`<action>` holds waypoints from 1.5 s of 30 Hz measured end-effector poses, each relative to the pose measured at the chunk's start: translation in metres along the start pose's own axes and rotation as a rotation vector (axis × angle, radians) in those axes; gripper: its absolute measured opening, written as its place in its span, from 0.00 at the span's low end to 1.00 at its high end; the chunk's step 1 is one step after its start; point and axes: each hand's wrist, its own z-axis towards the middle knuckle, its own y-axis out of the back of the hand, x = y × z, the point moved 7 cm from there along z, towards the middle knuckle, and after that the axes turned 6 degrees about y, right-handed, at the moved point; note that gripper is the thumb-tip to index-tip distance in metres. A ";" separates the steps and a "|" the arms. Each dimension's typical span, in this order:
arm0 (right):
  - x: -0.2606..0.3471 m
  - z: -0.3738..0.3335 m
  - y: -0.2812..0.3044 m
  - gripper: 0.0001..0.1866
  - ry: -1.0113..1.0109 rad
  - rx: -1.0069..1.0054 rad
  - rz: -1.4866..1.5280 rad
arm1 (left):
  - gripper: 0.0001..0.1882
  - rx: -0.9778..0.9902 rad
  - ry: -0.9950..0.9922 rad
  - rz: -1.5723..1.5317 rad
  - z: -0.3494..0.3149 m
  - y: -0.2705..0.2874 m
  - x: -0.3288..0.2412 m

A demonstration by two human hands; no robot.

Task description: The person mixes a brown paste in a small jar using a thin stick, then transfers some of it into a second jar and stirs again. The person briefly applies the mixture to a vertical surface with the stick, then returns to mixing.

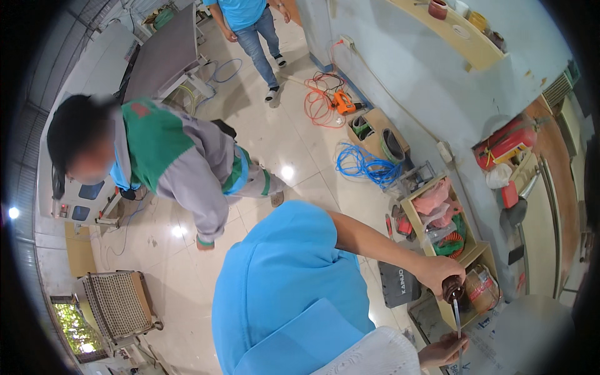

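Neither of my hands shows in the head view. Close in front of me, a co-worker in a light blue shirt bends toward the right, a white lacy cover at the collar. One of this person's hands grips a small dark brown bottle, its mouth tipped downward. A thin pale strip runs from the mouth to the person's other hand; I cannot tell whether it is a stick or poured liquid. Beneath them lies a pale printed sheet, partly hidden by a blurred grey patch.
Wooden boxes with bags and tools line the wall beside a black case. Blue hose and an orange power tool lie on the floor. Another person leans at left; one in jeans stands farther back.
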 end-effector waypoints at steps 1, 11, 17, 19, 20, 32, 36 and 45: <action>-0.012 -0.004 0.021 0.14 -0.045 -0.040 0.036 | 0.36 0.026 -0.002 0.002 -0.002 -0.014 -0.005; -0.048 -0.177 0.286 0.08 -0.160 -0.593 0.630 | 0.35 0.512 0.143 -0.164 -0.062 -0.298 -0.041; -0.001 -0.224 0.454 0.11 -0.052 -0.920 0.691 | 0.35 0.783 0.346 -0.490 -0.094 -0.508 -0.090; -0.007 -0.234 0.501 0.11 -0.010 -0.988 0.715 | 0.35 0.845 0.398 -0.585 -0.105 -0.558 -0.095; -0.015 -0.243 0.521 0.11 -0.028 -1.075 0.732 | 0.34 0.856 0.391 -0.571 -0.105 -0.574 -0.097; -0.086 -0.154 0.704 0.12 -0.007 -1.092 0.833 | 0.34 0.915 0.163 -0.335 -0.023 -0.794 -0.065; -0.085 -0.103 0.755 0.16 0.014 -1.050 0.754 | 0.35 0.885 0.113 -0.331 0.017 -0.848 -0.058; -0.122 -0.016 0.911 0.25 -0.128 -1.080 0.410 | 0.38 0.817 0.077 -0.158 0.069 -0.897 -0.055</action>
